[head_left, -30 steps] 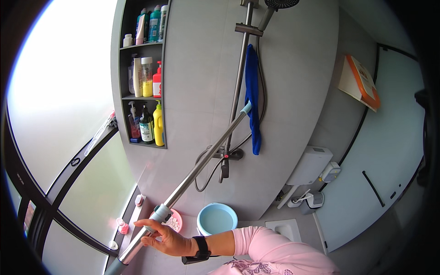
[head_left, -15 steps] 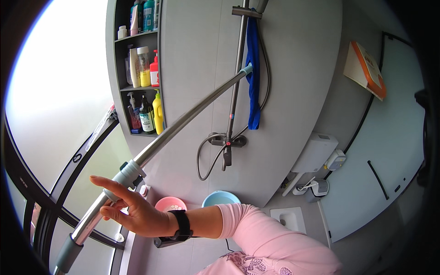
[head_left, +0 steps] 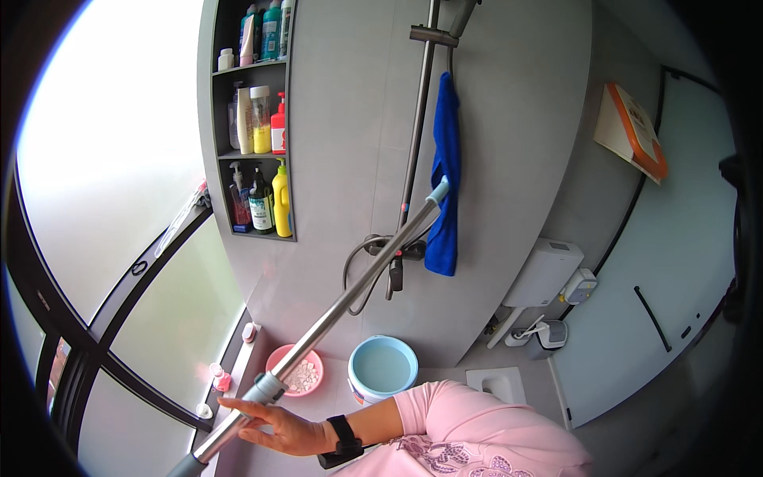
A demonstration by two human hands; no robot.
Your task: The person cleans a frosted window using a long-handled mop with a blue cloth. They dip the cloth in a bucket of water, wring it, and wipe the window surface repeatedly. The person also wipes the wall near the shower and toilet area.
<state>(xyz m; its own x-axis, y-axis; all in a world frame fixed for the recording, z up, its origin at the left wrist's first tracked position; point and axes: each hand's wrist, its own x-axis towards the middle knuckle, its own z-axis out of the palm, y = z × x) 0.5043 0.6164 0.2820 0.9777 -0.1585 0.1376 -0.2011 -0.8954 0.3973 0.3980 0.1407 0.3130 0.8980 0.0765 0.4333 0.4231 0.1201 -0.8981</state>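
My right hand [head_left: 282, 429], with a black band on the wrist, is around the metal pole [head_left: 334, 312] of a flat mop, just below its grey collar. One finger stretches across the pole; the far side of the grip is hidden. Up and away to the right slopes the pole, ending in a pale blue joint at a long blue mop pad [head_left: 447, 230]. The pad hangs nearly upright by the grey wall, right of the shower rail. The pole's lower end shows a grey sleeve near the bottom edge. My left hand is out of view.
Below the wall stand a pink basin [head_left: 306, 354] holding pale pieces and a light blue bucket [head_left: 384, 342] of water. A wall niche [head_left: 253, 155] holds several bottles. The shower mixer [head_left: 395, 253] is behind the pole. Windows are left; a squat toilet [head_left: 497, 383] and glass door [head_left: 628, 334] right.
The mop pad has moved down along the wall, and its pole now slopes lower across the mixer. My right hand has gone down and to the right with the pole. The view has shifted slightly.
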